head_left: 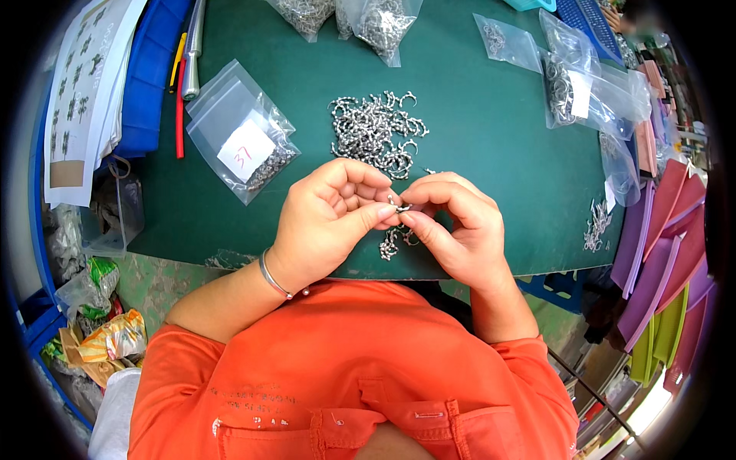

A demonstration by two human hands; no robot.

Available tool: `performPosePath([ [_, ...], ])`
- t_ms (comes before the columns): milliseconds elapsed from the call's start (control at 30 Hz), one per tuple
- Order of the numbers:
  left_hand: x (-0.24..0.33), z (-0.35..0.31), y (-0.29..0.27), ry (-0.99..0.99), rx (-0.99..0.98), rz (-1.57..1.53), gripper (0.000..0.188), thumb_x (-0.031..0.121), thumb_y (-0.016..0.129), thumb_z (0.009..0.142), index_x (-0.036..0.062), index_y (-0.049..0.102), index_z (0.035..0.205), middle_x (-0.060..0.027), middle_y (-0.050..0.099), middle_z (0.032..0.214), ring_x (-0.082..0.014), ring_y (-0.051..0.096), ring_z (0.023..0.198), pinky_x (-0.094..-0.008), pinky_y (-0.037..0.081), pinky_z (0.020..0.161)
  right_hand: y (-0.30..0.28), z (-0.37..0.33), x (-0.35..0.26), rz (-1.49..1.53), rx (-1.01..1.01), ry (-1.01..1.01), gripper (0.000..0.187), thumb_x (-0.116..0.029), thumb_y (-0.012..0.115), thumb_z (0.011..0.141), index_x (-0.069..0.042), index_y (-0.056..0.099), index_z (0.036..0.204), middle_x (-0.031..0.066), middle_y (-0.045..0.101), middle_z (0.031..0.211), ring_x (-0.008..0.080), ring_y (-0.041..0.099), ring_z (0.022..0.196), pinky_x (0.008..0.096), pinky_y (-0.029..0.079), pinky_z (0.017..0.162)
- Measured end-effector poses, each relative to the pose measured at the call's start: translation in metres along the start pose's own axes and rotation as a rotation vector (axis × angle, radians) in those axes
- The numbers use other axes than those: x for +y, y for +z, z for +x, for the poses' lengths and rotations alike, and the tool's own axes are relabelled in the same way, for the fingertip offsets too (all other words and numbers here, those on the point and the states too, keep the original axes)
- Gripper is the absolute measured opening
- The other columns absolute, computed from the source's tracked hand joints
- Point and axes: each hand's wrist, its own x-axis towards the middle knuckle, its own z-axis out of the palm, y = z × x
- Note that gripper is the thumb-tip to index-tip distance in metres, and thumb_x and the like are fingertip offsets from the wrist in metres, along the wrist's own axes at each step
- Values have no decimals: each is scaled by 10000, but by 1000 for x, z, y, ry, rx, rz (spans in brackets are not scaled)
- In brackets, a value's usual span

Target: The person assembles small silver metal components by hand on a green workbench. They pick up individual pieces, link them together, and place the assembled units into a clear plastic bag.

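Both of my hands meet over the near part of the green tabletop (pixel 475 130). My left hand (pixel 333 203) pinches a small curved silvery metal piece (pixel 403 208) between thumb and fingers. On the other side, my right hand (pixel 458 222) grips the same piece with thumb and forefinger. Just beyond my fingers lies a loose pile of curved metal pieces (pixel 376 130). A smaller cluster of metal pieces (pixel 389 244) rests below my fingertips, near the table's front edge, partly covered by my hands.
Left of the pile lies a clear zip bag (pixel 241 134) of small parts with a white label. Filled bags (pixel 383 27) stand at the back. More bags (pixel 567 84) and a few thin metal bits (pixel 596 226) are on the right. Pens (pixel 180 107) lie beside a blue tray (pixel 149 84).
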Motion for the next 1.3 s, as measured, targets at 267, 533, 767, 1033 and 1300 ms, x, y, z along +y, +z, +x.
performPosePath([
  [267, -2, -6, 5, 157, 18, 227, 248, -95, 655, 853, -32, 567, 1076, -124, 674, 991, -167, 683, 920, -271, 571, 814, 14, -12, 6, 208, 202, 38, 246, 77, 691, 817, 3, 599, 1033, 74, 664, 905, 113, 631, 766, 251, 536, 670],
  [533, 8, -10, -6, 446, -60, 597, 176, -159, 646, 800, -59, 673, 943, -130, 646, 973, -162, 651, 857, -257, 543, 761, -8, -7, -7, -146, 102, 8, 110, 71, 684, 784, 9, 659, 872, 107, 650, 846, 201, 631, 719, 286, 499, 619],
  [767, 9, -13, -9, 201, 60, 374, 127, -76, 643, 846, -36, 675, 962, -79, 649, 947, -105, 642, 821, -225, 536, 724, -1, -11, -9, -532, -55, -14, 191, -107, 753, 739, -46, 650, 887, 81, 589, 859, 279, 567, 796, 388, 445, 709],
  [1033, 11, -23, -10, -109, -32, 446, 74, 9, 689, 829, -9, 679, 899, -40, 671, 825, -68, 632, 706, -216, 525, 639, 8, -5, -7, -552, -84, -54, 115, -32, 696, 739, -55, 620, 822, 72, 557, 813, 270, 551, 784, 376, 423, 688],
  [1300, 10, -20, -11, 129, -199, 801, 77, -2, 683, 812, -7, 680, 888, -82, 626, 832, -143, 631, 667, -249, 504, 594, -5, -10, -1, -67, 197, 194, 173, 47, 638, 850, 1, 659, 1016, 65, 628, 866, 103, 607, 737, 241, 492, 636],
])
